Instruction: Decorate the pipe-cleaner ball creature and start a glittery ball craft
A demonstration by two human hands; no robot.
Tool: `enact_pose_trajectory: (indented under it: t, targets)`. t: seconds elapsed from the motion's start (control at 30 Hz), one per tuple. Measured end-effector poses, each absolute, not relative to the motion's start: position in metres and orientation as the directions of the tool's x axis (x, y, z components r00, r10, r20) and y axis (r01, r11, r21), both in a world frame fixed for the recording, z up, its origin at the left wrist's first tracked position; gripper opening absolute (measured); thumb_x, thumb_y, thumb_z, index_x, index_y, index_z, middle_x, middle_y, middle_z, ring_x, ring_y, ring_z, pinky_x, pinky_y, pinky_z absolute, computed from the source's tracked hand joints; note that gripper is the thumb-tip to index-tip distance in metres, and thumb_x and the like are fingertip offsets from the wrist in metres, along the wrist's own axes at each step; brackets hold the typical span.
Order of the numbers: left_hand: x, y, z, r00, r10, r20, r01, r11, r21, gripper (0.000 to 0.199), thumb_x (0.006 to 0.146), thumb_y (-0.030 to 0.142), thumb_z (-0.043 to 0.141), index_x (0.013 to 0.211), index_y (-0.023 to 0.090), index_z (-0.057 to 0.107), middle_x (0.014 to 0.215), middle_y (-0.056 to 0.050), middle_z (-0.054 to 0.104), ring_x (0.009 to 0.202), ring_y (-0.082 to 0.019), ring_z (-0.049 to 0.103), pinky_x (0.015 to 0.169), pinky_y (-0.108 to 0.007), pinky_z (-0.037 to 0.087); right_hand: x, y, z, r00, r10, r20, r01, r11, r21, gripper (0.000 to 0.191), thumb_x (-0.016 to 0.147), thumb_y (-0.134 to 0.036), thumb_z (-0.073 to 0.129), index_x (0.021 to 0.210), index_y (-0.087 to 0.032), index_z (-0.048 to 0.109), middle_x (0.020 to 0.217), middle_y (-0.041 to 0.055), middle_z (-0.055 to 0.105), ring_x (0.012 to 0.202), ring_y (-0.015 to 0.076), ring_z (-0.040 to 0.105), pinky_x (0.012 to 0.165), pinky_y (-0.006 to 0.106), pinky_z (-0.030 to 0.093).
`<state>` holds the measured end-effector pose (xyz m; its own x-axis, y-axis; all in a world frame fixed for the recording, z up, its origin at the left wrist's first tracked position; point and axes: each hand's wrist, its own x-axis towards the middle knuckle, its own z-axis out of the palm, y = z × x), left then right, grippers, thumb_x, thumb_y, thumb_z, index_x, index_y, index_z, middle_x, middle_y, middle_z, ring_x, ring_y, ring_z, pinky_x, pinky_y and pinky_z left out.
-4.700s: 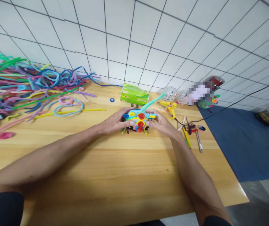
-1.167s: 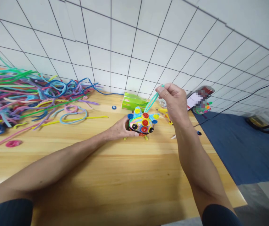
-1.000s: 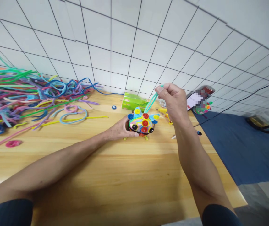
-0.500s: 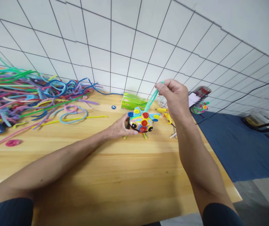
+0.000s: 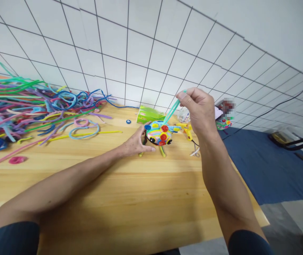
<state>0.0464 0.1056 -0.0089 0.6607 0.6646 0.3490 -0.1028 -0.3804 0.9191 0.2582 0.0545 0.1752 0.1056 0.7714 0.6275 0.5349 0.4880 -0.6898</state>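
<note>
My right hand [image 5: 198,106] pinches the top of a turquoise pipe cleaner loop [image 5: 171,112]. The loop runs down to the top of a colourful toy creature [image 5: 158,134], covered in striped fuzzy material, with red, yellow and blue buttons, two black-and-white eyes and yellowish legs. My left hand [image 5: 135,143] is cupped at the toy's left side. Its thumb is stretched out below the body, with a gap between, while the fingers go partly out of sight behind the toy. Whether the legs touch the wooden table [image 5: 130,198] I cannot tell.
A heap of pipe cleaners [image 5: 34,102] covers the back left. Behind the toy lies a green packet [image 5: 148,114]. A yellow glue gun [image 5: 187,131], scissors [image 5: 196,152] and a blue button [image 5: 128,121] are nearby. A glass pot [image 5: 286,138] stands on the blue cloth [image 5: 257,163].
The toy's body has tipped and risen slightly on the loop. My left thumb, earlier against its lower edge, now sits apart from it. My right hand keeps its pinch.
</note>
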Motion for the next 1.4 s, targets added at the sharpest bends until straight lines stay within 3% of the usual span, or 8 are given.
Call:
enact_pose_trajectory:
  t: [0.33, 0.43, 0.53, 0.83, 1.0, 1.13, 1.27, 1.4]
  targets:
    - [0.038, 0.118, -0.016, 0.619, 0.674, 0.403, -0.145, -0.406, 0.902, 0.133, 0.069, 0.068, 0.097, 0.172, 0.018, 0.03, 0.177, -0.024, 0.034, 0.166, -0.044, 0.033, 0.139, -0.059, 0.024, 0.257, 0.056, 0.18, 0.115, 0.754, 0.646, 0.545, 0.496, -0.676, 0.042, 0.097, -0.057, 0.077, 0.075, -0.024, 0.063, 0.073, -0.0025, 0.056, 0.083, 0.0158, 0.063, 0.078, 0.033, 0.058]
    - [0.033, 0.124, -0.019, 0.6, 0.647, 0.471, -0.259, -0.4, 0.879, 0.112, 0.087, 0.08, 0.074, 0.171, 0.019, 0.034, 0.178, -0.022, 0.035, 0.164, -0.043, 0.036, 0.137, -0.06, 0.025, 0.258, 0.057, 0.184, 0.112, 0.75, 0.652, 0.541, 0.504, -0.673, 0.038, 0.098, -0.053, 0.076, 0.077, -0.024, 0.065, 0.074, -0.0029, 0.058, 0.083, 0.015, 0.063, 0.079, 0.033, 0.057]
    - [0.03, 0.127, -0.021, 0.568, 0.664, 0.487, -0.293, -0.39, 0.873, 0.094, 0.098, 0.081, 0.057, 0.168, 0.02, 0.043, 0.173, -0.021, 0.044, 0.158, -0.041, 0.045, 0.134, -0.06, 0.032, 0.258, 0.055, 0.19, 0.105, 0.739, 0.666, 0.546, 0.516, -0.659, 0.037, 0.099, -0.05, 0.076, 0.076, -0.023, 0.065, 0.073, -0.0032, 0.058, 0.08, 0.0141, 0.062, 0.078, 0.032, 0.055]
    - [0.033, 0.127, -0.025, 0.512, 0.744, 0.43, -0.213, -0.375, 0.902, 0.08, 0.102, 0.078, 0.053, 0.158, 0.02, 0.056, 0.163, -0.017, 0.058, 0.15, -0.037, 0.055, 0.132, -0.057, 0.039, 0.255, 0.053, 0.213, 0.14, 0.687, 0.713, 0.476, 0.584, -0.657, 0.022, 0.09, -0.028, 0.078, 0.071, -0.022, 0.069, 0.067, -0.0045, 0.06, 0.066, 0.0113, 0.054, 0.069, 0.028, 0.048]
    - [0.033, 0.128, -0.023, 0.446, 0.815, 0.37, -0.136, -0.347, 0.928, 0.073, 0.104, 0.076, 0.051, 0.15, 0.021, 0.062, 0.157, -0.015, 0.064, 0.146, -0.036, 0.06, 0.131, -0.056, 0.041, 0.257, 0.057, 0.232, 0.146, 0.699, 0.7, 0.433, 0.591, -0.68, 0.024, 0.087, -0.029, 0.081, 0.068, -0.023, 0.068, 0.064, -0.005, 0.061, 0.063, 0.0108, 0.055, 0.069, 0.028, 0.049]
    - [0.034, 0.131, -0.023, 0.408, 0.836, 0.367, -0.087, -0.365, 0.927, 0.063, 0.103, 0.07, 0.056, 0.14, 0.02, 0.066, 0.149, -0.013, 0.069, 0.144, -0.032, 0.061, 0.127, -0.048, 0.046, 0.263, 0.066, 0.255, 0.155, 0.707, 0.69, 0.405, 0.592, -0.697, 0.019, 0.08, -0.029, 0.084, 0.065, -0.024, 0.072, 0.076, 0.0002, 0.072, 0.059, 0.0109, 0.053, 0.063, 0.031, 0.046]
    - [0.034, 0.137, -0.028, 0.357, 0.878, 0.319, 0.068, -0.365, 0.929, 0.055, 0.105, 0.063, 0.048, 0.13, 0.019, 0.069, 0.133, -0.012, 0.076, 0.127, -0.029, 0.07, 0.115, -0.045, 0.053, 0.277, 0.081, 0.282, 0.168, 0.712, 0.681, 0.428, 0.57, -0.701, 0.017, 0.077, -0.027, 0.083, 0.063, -0.027, 0.073, 0.073, 0.0037, 0.069, 0.058, 0.0151, 0.051, 0.057, 0.035, 0.042]
    - [0.033, 0.144, -0.036, 0.397, 0.868, 0.298, 0.156, -0.384, 0.91, 0.045, 0.099, 0.057, 0.055, 0.11, 0.017, 0.074, 0.111, -0.01, 0.079, 0.107, -0.029, 0.073, 0.1, -0.043, 0.057, 0.288, 0.095, 0.304, 0.147, 0.731, 0.666, 0.449, 0.551, -0.704, 0.012, 0.077, -0.028, 0.08, 0.066, -0.029, 0.076, 0.066, 0.0019, 0.063, 0.058, 0.0151, 0.05, 0.058, 0.035, 0.041]
